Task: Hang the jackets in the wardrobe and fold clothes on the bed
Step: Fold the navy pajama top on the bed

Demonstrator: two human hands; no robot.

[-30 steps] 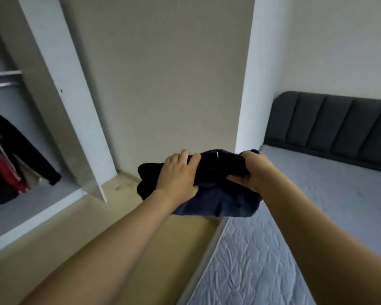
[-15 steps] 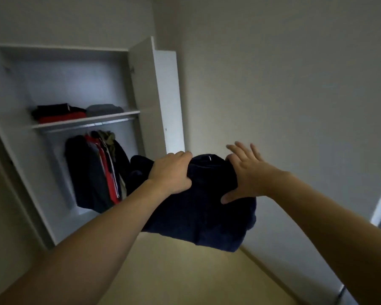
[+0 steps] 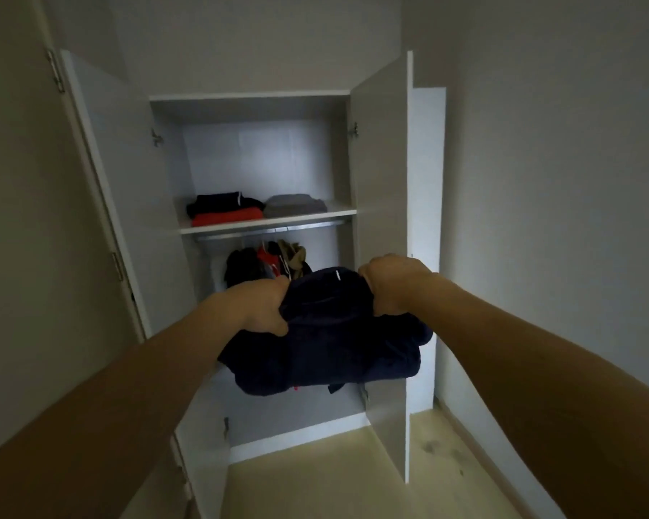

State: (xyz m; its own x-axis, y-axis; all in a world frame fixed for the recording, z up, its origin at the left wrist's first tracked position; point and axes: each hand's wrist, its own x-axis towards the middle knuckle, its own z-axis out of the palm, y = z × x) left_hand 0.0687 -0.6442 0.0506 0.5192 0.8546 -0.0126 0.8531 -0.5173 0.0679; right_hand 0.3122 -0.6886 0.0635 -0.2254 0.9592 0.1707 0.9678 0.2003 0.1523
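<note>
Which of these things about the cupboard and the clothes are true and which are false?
1. Both hands grip the dark blue garment. True: the left hand and the right hand each hold it.
2. The wardrobe doors are closed. False: the right door stands open.
3. Folded clothes lie on the shelf. True.
4. Nothing hangs below the shelf. False: hanging jackets are there.
</note>
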